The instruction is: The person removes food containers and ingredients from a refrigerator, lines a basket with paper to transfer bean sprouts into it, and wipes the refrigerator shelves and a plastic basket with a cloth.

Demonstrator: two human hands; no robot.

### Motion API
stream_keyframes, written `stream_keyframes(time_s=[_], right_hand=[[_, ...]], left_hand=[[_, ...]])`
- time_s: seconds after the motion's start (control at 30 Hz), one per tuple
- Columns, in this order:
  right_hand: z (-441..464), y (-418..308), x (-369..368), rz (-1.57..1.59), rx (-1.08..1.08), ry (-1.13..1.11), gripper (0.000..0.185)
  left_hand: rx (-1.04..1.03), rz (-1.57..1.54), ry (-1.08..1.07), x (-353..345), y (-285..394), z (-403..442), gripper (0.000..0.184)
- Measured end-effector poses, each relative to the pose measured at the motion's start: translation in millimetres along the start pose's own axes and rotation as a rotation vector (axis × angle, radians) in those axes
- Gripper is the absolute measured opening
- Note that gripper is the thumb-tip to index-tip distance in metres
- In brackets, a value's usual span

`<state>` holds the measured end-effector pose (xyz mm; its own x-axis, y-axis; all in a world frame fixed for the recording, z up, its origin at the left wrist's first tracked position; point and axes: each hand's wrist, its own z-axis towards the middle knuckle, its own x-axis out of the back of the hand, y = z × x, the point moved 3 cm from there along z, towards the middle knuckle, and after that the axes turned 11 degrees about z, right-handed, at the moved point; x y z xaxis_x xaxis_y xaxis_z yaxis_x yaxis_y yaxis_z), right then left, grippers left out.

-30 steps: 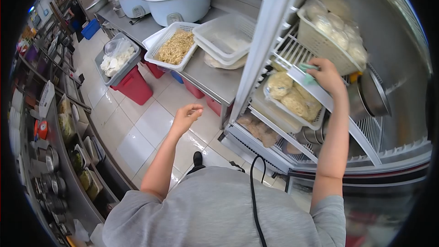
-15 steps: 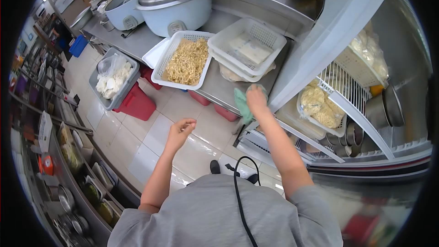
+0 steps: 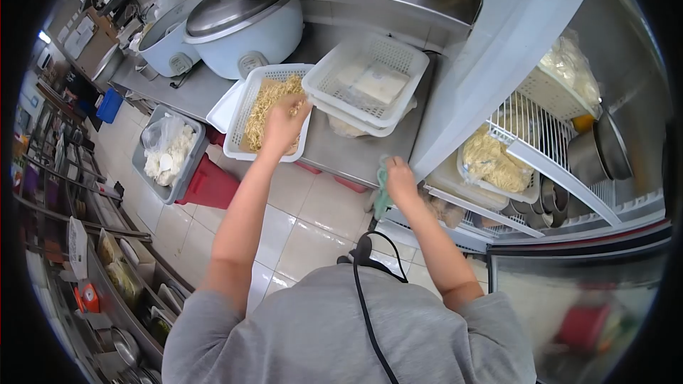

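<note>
My left hand (image 3: 284, 124) reaches over a white perforated basket (image 3: 233, 146) of thin yellow noodles (image 3: 261, 117). Its fingers are apart, slightly blurred, close to the left rim of a stack of white baskets (image 3: 370, 115); whether they touch the rim I cannot tell. The top basket has a pale flat piece inside, and a bagged item (image 3: 346, 126) shows beneath the stack. At the front right corner of the steel counter (image 3: 338, 153), my right hand (image 3: 400, 178) is closed on a green cloth (image 3: 382, 190), which hangs down from it.
On my right an open fridge holds bagged noodles (image 3: 494, 160) and metal pots (image 3: 594, 153) on wire shelves. A large rice cooker (image 3: 245, 35) stands at the back of the counter. At left, a grey tub (image 3: 168, 194) sits over a red bin (image 3: 210, 183).
My left hand has moved up and forward from above the floor to over the noodle basket. My right hand, still with the green cloth, has come down and nearer to me at the counter's corner.
</note>
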<state>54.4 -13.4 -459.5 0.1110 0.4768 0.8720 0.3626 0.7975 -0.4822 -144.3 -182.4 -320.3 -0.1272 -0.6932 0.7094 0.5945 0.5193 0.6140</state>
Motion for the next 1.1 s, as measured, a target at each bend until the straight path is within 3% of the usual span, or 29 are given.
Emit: stream_keyframes(time_s=[0.07,0.1,0.13,0.17,0.23,0.3,0.33,0.43,0.5,0.53,0.6,0.67,0.73,0.8,0.87,0.9,1.03,1.1], right_hand=[[15,21,-46,0.003,0.153,0.244,0.022],[9,19,-49,0.007,0.152,0.251,0.022],[2,16,-54,0.233,0.148,0.051,0.025],[-1,11,-52,0.453,0.145,-0.154,0.029],[-10,-2,-26,0.59,0.083,-0.147,0.028],[-19,-14,9,0.753,-0.045,-0.135,0.024],[-20,-12,15,0.753,-0.049,-0.134,0.024],[-22,0,17,0.974,-0.035,-0.12,0.024],[-28,9,1,1.563,-0.271,-0.02,0.024],[-31,9,4,1.567,-0.272,-0.002,0.024],[-45,-14,27,1.942,-0.297,0.067,0.03],[-48,-26,27,1.96,-0.293,0.159,0.032],[-48,-38,30,1.86,-0.282,0.453,0.031],[-47,-57,32,1.859,-0.227,0.584,0.03],[-54,-76,42,1.851,-0.09,0.993,0.029],[-60,-83,48,1.793,0.039,0.991,0.03],[-60,-115,51,1.622,-0.045,1.052,0.04],[-48,-128,64,0.89,-0.004,1.032,0.029]], left_hand=[[-0.09,0.182,0.1,-22,6,47,0.037],[-0.076,0.233,0.107,-35,5,70,0.042],[-0.089,0.234,0.109,-48,3,91,0.042],[-0.011,0.389,0.032,-63,-4,111,0.047],[0.068,0.544,-0.052,-73,-8,136,0.051],[0.178,0.602,-0.42,-77,-18,153,0.051],[0.176,0.601,-0.424,-79,-28,158,0.051],[-0.012,0.442,-0.551,-97,-46,173,0.041],[0.251,-0.26,-0.575,-102,-48,167,0.031],[0.238,-0.259,-0.585,-102,-48,168,0.031],[0.215,-0.495,-0.543,-100,-48,171,0.025],[0.141,-0.405,-0.493,-95,-47,179,0.023],[0.063,-0.321,-0.442,-88,-47,183,0.022],[0.01,-0.293,-0.396,-80,-45,185,0.017],[0.015,-0.395,-0.401,-62,-50,177,0.016],[0.044,-0.491,-0.392,-48,-51,167,0.015],[0.109,-0.77,-0.481,10,-55,111,0.016],[0.094,-0.837,-0.472,27,-55,80,0.02]])
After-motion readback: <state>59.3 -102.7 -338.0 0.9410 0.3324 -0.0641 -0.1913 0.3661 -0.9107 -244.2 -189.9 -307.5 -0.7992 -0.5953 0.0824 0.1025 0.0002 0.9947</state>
